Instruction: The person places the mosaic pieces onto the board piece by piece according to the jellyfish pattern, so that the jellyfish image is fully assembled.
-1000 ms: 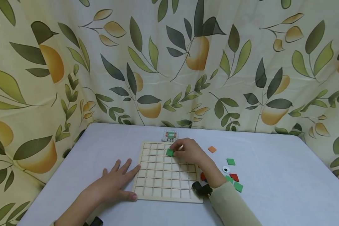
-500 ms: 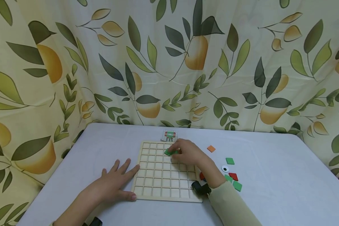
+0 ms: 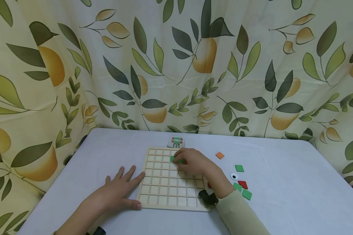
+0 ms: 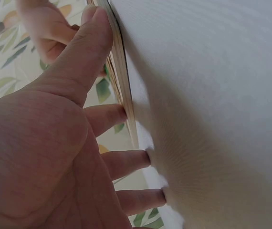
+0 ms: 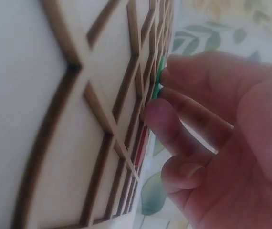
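My left hand [image 3: 122, 187] lies with fingers spread at the left edge of the wooden grid board [image 3: 160, 199]. In the left wrist view its thumb [image 4: 95, 28] rests against the board's side. My right hand [image 3: 192, 161] is over the far part of the board, fingers curled at a green square tile [image 3: 172, 159] in one of the cells. More green shows beneath those fingers. From the right wrist, the fingertips [image 5: 160, 112] are close to the green tile [image 5: 161, 69], and a red tile [image 5: 141, 145] sits in the grid. The fingers partly hide the contact.
A small pattern card [image 3: 176, 141] lies behind the board. Right of it are an orange tile [image 3: 220, 155], green tiles [image 3: 239, 168], a white eye disc [image 3: 234, 176] and a red tile [image 3: 243, 184]. A printed curtain [image 3: 176, 81] hangs behind the white-covered table [image 3: 282, 182].
The green tile, tilted in my right fingers half a second ago, now lies flatter in the grid. My right hand has lowered slightly. The left hand stays put.
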Demonstrator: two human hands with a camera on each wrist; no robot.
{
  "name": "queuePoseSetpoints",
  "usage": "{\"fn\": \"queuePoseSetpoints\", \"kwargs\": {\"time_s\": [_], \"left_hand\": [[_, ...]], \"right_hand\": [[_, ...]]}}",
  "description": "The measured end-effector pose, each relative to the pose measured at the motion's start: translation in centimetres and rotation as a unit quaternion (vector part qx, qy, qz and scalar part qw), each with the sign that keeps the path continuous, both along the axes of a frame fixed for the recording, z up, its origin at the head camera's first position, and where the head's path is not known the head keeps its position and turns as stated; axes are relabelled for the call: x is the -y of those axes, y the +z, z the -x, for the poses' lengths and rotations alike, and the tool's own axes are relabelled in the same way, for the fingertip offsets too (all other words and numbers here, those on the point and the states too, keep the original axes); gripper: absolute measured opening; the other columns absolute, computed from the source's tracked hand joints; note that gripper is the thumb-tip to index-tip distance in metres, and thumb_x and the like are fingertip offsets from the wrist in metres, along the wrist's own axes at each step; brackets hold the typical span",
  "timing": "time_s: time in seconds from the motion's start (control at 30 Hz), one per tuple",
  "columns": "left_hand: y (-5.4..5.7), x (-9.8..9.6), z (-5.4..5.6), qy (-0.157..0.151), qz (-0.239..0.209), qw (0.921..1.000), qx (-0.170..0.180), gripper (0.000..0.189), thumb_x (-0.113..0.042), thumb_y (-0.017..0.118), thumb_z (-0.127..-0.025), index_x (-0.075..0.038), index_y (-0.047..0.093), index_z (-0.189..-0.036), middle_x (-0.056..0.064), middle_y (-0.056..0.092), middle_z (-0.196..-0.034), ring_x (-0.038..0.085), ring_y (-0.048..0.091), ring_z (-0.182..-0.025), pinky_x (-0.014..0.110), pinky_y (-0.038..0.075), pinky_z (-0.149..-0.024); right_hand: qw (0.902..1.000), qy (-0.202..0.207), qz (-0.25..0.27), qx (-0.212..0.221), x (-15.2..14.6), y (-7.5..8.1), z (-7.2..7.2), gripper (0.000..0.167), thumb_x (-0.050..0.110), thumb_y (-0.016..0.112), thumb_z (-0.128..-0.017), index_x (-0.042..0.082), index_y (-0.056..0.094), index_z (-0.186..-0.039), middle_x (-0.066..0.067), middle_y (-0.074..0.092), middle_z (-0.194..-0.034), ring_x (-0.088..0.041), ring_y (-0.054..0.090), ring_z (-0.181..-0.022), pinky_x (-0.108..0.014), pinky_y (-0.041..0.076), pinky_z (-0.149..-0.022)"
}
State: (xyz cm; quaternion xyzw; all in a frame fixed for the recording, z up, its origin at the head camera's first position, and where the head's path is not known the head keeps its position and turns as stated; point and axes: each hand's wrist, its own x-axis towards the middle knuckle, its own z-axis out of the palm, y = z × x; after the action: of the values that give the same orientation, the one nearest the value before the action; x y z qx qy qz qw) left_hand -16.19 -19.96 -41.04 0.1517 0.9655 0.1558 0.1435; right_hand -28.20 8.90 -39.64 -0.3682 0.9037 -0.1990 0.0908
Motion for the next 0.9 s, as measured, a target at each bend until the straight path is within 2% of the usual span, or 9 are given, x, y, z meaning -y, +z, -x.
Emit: {"fn": "queuePoseSetpoints", "kwargs": {"time_s": [0.07, 0.13, 0.2, 0.3, 0.47, 0.6, 0.73, 0.9], "left_hand": [[0.1, 0.0, -0.1, -0.001, 0.0, 1.0, -0.002, 0.101, -0.068, 0.072, -0.071, -0.027, 0.036, -0.156, 0.019, 0.021, -0.164, 0.058, 0.012, -0.146, 0.087, 0.014, -0.096], [0.2, 0.0, -0.1, 0.0, 0.0, 1.0, -0.002, 0.101, -0.068, 0.072, -0.071, -0.027, 0.036, -0.156, 0.019, 0.021, -0.164, 0.057, 0.012, -0.146, 0.086, 0.014, -0.096], [0.2, 0.0, -0.1, 0.002, 0.0, 1.0, -0.002, 0.101, -0.068, 0.072, -0.071, -0.027, 0.036, -0.156, 0.018, 0.02, -0.165, 0.056, 0.011, -0.147, 0.086, 0.014, -0.097], [0.2, -0.1, -0.1, 0.004, -0.001, 1.0, -0.001, 0.1, -0.069, 0.072, -0.071, -0.028, 0.036, -0.156, 0.017, 0.02, -0.165, 0.055, 0.01, -0.148, 0.086, 0.013, -0.098], [0.3, -0.1, 0.0, 0.006, -0.003, 1.0, 0.0, 0.1, -0.068, 0.073, -0.072, -0.027, 0.037, -0.155, 0.017, 0.02, -0.165, 0.056, 0.011, -0.147, 0.086, 0.013, -0.098], [0.3, 0.0, 0.0, 0.009, 0.0, 1.0, 0.001, 0.1, -0.067, 0.073, -0.072, -0.027, 0.037, -0.155, 0.018, 0.021, -0.164, 0.057, 0.011, -0.146, 0.086, 0.012, -0.097], [0.3, 0.0, -0.1, 0.006, -0.005, 1.0, 0.001, 0.1, -0.067, 0.073, -0.072, -0.027, 0.036, -0.156, 0.018, 0.02, -0.165, 0.056, 0.01, -0.147, 0.086, 0.012, -0.098], [0.2, -0.1, -0.1, 0.004, -0.007, 1.0, 0.004, 0.101, -0.068, 0.073, -0.071, -0.027, 0.036, -0.156, 0.018, 0.021, -0.164, 0.056, 0.011, -0.147, 0.086, 0.012, -0.097]], "right_hand": [[0.9998, -0.011, 0.005, 0.012, -0.1, 0.1, 0.0, 0.024, 0.009, 0.065, -0.093, 0.01, 0.076, -0.114, -0.006, 0.066, -0.128, -0.023, 0.063, -0.114, -0.041, 0.049, -0.098], [0.9989, -0.031, 0.018, 0.031, -0.2, 0.3, 0.1, 0.025, 0.009, 0.065, -0.092, 0.013, 0.076, -0.114, -0.005, 0.071, -0.117, -0.018, 0.066, -0.095, -0.037, 0.051, -0.085], [0.9969, -0.052, 0.041, 0.044, -0.6, 0.7, 0.2, 0.027, 0.009, 0.064, -0.092, 0.014, 0.076, -0.115, -0.004, 0.073, -0.111, -0.013, 0.062, -0.078, -0.032, 0.05, -0.074], [0.9917, -0.079, 0.083, 0.057, -1.5, 1.6, 0.5, 0.029, 0.009, 0.062, -0.092, 0.013, 0.074, -0.119, -0.006, 0.074, -0.107, -0.013, 0.057, -0.069, -0.03, 0.048, -0.065], [0.9785, -0.111, 0.165, 0.057, -3.9, 3.3, 0.8, 0.023, 0.013, 0.061, -0.097, 0.012, 0.073, -0.116, -0.007, 0.072, -0.116, -0.02, 0.064, -0.087, -0.033, 0.053, -0.075], [0.9655, -0.131, 0.217, 0.061, -6.3, 4.7, 0.9, 0.023, 0.016, 0.062, -0.098, 0.011, 0.071, -0.119, -0.009, 0.071, -0.118, -0.024, 0.066, -0.093, -0.038, 0.054, -0.077], [0.9618, -0.163, 0.214, 0.049, -9.3, 5.3, 0.8, 0.026, 0.018, 0.065, -0.097, 0.009, 0.07, -0.121, -0.012, 0.07, -0.119, -0.026, 0.066, -0.095, -0.037, 0.055, -0.075], [0.9622, -0.198, 0.174, 0.068, -12.5, 4.3, 0.1, 0.028, 0.021, 0.066, -0.096, 0.009, 0.069, -0.122, -0.014, 0.069, -0.12, -0.025, 0.065, -0.095, -0.035, 0.054, -0.073]]}}
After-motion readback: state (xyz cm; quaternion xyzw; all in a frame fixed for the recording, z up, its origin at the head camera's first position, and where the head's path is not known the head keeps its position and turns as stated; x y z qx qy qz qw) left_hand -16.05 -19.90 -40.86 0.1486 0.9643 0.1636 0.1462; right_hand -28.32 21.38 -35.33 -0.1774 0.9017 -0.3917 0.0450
